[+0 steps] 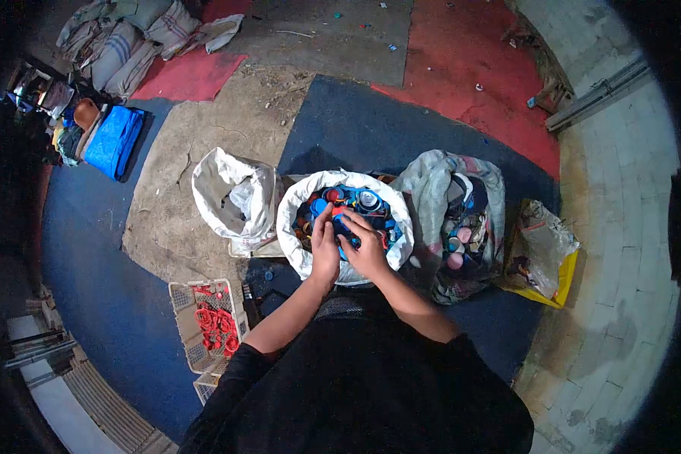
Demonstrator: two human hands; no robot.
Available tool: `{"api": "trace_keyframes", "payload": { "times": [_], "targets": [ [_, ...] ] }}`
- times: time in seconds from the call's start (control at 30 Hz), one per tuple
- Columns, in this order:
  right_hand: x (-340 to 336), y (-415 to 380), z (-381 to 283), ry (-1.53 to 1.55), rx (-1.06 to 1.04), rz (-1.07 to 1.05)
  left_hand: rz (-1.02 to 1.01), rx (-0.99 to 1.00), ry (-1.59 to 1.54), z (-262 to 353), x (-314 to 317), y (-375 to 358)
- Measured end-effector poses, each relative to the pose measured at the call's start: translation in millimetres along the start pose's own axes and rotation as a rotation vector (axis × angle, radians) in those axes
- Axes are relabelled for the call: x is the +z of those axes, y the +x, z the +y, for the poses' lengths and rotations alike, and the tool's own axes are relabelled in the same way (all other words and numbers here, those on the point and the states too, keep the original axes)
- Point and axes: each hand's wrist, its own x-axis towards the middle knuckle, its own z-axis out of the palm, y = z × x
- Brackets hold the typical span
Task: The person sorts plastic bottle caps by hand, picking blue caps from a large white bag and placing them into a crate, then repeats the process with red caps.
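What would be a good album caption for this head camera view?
Two bare hands over a round white sack of mixed, colourful plastic pieces, among other filled bags.

The middle caps (340, 219) are partly hidden under both hands (346, 244); what the fingers touch, I cannot tell.

We see a worn floor of patches: dark blue covering (356, 113), red covering (473, 83) beyond it, and bare, stained concrete (197, 144) between. To our right runs a pale block wall (632, 250), blotched low down, with a long grey bar (599, 94) against it. At the far left we find heaped whitish sacks (121, 51), a folded blue sheet (116, 141) and dim clutter (72, 113). Ribbed panelling (106, 397) lies near left. Light falls mid-floor; our view's edges darken.
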Motion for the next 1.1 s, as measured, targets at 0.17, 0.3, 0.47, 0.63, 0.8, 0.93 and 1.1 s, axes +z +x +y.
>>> {"api": "trace_keyframes", "payload": {
  "times": [0.17, 0.3, 0.47, 0.63, 0.8, 0.93, 1.1],
  "targets": [
    [7, -7, 39, 0.105, 0.172, 0.068, 0.005, -0.164, -0.232, -4, -2, 3],
    [-6, -10, 51, 0.174, 0.246, 0.003, -0.069, -0.359, -0.344, -5, -30, 22],
    [-15, -3, 29, 0.353, 0.335, -0.202, -0.197, -0.701, -0.293, 33, -38, 18],
    [8, 1, 19, -0.071, -0.004, -0.304, -0.16, -0.606, -0.653, -5, -36, 9],
    [8, 4, 13, 0.216, 0.066, -0.178, -0.009, -0.726, -0.65, -14, -72, 5],
    [0, -11, 59, -0.035, 0.159, -0.188, 0.015, -0.589, -0.774, -23, -108, 2],
    [-17, -51, 81, -0.285, 0.045, -0.511, 0.098, -0.542, -0.777, -31, -141, -6]
  ]
}}
